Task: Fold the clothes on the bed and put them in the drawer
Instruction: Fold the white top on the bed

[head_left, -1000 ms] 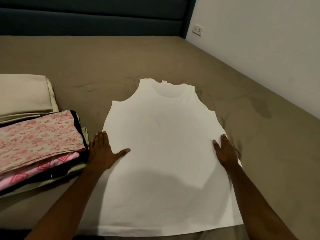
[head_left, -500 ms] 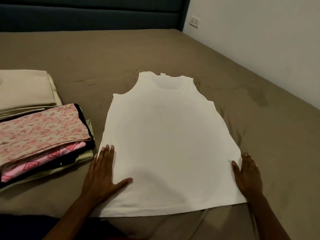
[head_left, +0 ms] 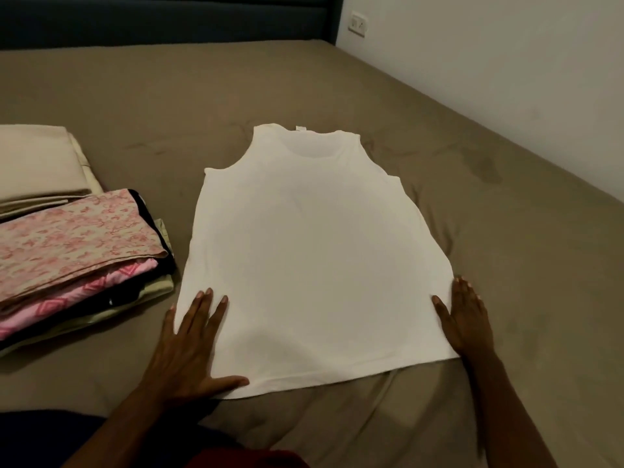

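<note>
Bed [head_left: 337, 79] fills most of the view, covered in a taupe sheet with light creases and a darker blotch toward the right side. Dark padded headboard [head_left: 162, 18] runs along the far edge; pale wall [head_left: 489, 62] on the right, carrying a white socket plate [head_left: 358, 24] near the corner. White sleeveless top [head_left: 314, 251] lies flat and spread out at the middle of the bed, neckline pointing toward the headboard, hem nearest the person, not yet folded. Left of it, just beside its edge but apart from it, sits a stack of folded clothes [head_left: 77, 255]: floral pink-on-beige piece on top, a pink patterned layer and a dark layer under it, pale green at the bottom. Behind that stack, a folded beige cloth [head_left: 37, 163] lies against it. Left hand [head_left: 189, 346] rests palm down on the lower left corner of the top, fingers straight and spread, thumb stretched along the hem; nothing gripped. Right hand [head_left: 467, 319] lies flat at the lower right edge, thumb on the white fabric, the other fingers straight and partly on the sheet; also holding nothing. Both forearms reach in from the bottom of the view.
</note>
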Demonstrator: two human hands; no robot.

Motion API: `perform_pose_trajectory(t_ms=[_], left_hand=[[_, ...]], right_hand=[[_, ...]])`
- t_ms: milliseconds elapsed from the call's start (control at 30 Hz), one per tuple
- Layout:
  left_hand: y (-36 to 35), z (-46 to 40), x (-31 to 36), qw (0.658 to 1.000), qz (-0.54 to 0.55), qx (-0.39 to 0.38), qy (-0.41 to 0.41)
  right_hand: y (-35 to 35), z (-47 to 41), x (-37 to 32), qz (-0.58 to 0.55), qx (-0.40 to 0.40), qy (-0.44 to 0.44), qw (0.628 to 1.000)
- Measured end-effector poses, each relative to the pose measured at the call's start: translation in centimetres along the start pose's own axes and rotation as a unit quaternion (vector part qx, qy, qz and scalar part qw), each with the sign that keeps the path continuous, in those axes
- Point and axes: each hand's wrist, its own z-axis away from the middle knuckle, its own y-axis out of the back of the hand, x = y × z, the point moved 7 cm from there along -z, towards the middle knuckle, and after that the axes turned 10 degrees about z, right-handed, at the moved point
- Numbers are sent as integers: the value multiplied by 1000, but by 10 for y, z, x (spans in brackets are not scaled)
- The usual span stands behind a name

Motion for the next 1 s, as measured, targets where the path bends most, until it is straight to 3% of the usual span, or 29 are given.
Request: perform_pose_trajectory(t_ms=[133, 200, 300, 500, 633, 833, 1000], left_hand=[[18, -12, -4, 995, 36, 84, 29], [27, -46, -13, 991, 62, 114, 43], [25, -122, -4, 992, 67, 109, 14], [-5, -233, -16, 999, 5, 38, 13], [-11, -256, -62, 995, 16, 32, 96], [5, -234, -111, 962, 17, 157, 222], [4, -238, -123, 951, 19, 122, 285]], right_hand=[[26, -5, -64, -63, 77, -23, 995], [30, -15, -128, -103, 87, 21, 991], [27, -50, -226, -109, 64, 123, 984], [27, -122, -365, -95, 19, 218, 971], [15, -129, -410, -95, 11, 239, 966], [-16, -117, -424, -62, 25, 212, 975], [-10, -120, -454, -44, 32, 238, 970]])
